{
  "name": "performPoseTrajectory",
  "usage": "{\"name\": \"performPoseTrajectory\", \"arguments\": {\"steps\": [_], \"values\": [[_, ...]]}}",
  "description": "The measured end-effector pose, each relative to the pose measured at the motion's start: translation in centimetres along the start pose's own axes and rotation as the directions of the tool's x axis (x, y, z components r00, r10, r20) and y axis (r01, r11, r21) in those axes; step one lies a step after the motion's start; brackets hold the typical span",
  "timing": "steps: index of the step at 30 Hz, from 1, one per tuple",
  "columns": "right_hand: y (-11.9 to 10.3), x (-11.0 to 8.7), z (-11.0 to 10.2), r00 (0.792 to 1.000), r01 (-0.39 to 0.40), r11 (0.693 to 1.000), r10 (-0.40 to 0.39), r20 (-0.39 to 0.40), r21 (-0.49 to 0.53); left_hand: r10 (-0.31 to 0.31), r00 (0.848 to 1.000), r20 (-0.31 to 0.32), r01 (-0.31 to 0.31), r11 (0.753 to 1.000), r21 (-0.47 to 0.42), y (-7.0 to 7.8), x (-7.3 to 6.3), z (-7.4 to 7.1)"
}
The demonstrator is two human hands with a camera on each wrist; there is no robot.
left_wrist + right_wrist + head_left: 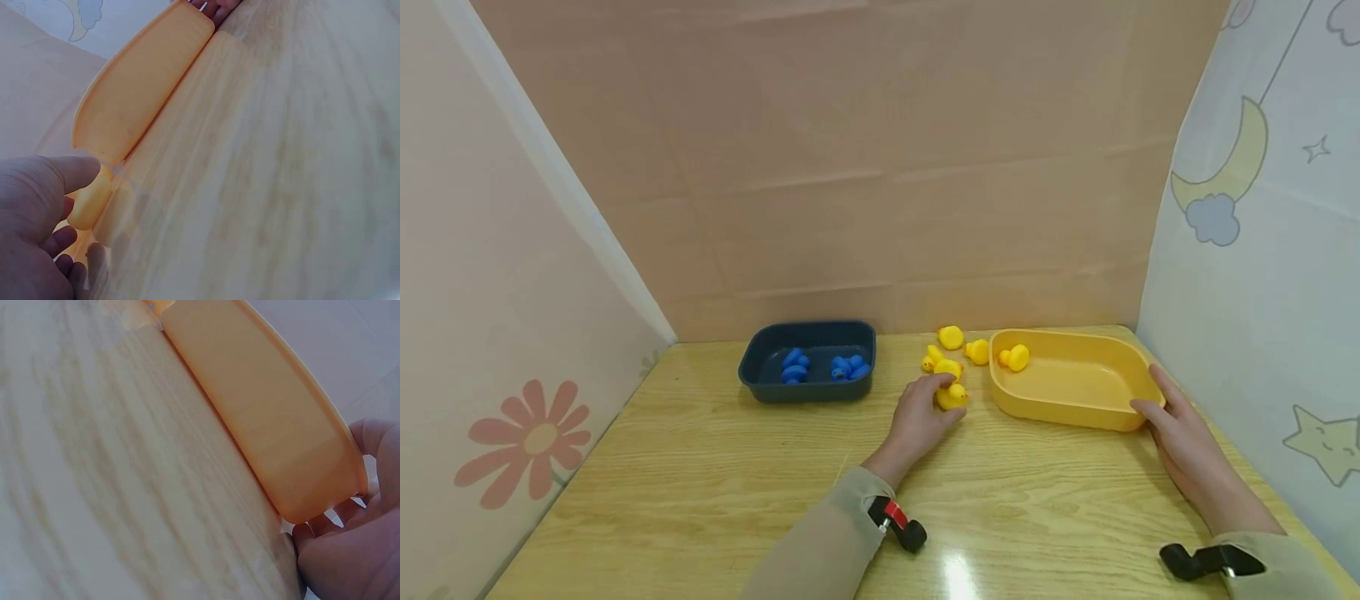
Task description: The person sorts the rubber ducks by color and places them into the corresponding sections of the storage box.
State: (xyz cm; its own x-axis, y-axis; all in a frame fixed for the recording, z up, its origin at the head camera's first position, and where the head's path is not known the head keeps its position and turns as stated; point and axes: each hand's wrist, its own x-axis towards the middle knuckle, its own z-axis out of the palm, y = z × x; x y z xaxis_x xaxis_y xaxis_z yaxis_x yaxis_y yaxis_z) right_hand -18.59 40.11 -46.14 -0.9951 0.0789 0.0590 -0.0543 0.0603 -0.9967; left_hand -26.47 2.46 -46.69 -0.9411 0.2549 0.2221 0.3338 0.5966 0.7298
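My left hand (919, 418) holds a yellow rubber duck (955, 397) between thumb and fingers, low over the table. In the left wrist view that duck (92, 203) shows beside the thumb, partly covered by the hand. Just behind it lie more yellow ducks, one (950, 367) right at my fingertips. My right hand (1183, 442) grips the right end of a yellow tray (1075, 414). The right wrist view has the fingers of this hand (350, 550) at the tray's end wall (312, 503). A single yellow duck (1015, 357) sits inside the tray's left end.
Left of the ducks stands a dark blue tray (808, 392) with several blue ducks (848, 367) in it. Two yellow ducks, one near the back edge (951, 337) and one by the yellow tray (977, 351), rest on the wooden table (700, 483). Fabric walls enclose three sides.
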Motion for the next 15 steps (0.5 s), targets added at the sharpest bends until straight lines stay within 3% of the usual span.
{"name": "performPoseTrajectory", "arguments": {"steps": [9, 15], "values": [[0.25, 0.21, -0.05, 1.0, 0.018, 0.999, -0.018, 0.005, 0.036, 0.035, 0.999, 0.013, -0.036, 0.998, 0.057, -0.3, 0.11, -0.02], [0.36, 0.23, -0.14, 1.0, 0.014, 0.999, -0.014, 0.003, 0.034, 0.031, 0.999, 0.026, -0.032, 0.999, 0.042, -0.14, 0.0, -0.11]]}}
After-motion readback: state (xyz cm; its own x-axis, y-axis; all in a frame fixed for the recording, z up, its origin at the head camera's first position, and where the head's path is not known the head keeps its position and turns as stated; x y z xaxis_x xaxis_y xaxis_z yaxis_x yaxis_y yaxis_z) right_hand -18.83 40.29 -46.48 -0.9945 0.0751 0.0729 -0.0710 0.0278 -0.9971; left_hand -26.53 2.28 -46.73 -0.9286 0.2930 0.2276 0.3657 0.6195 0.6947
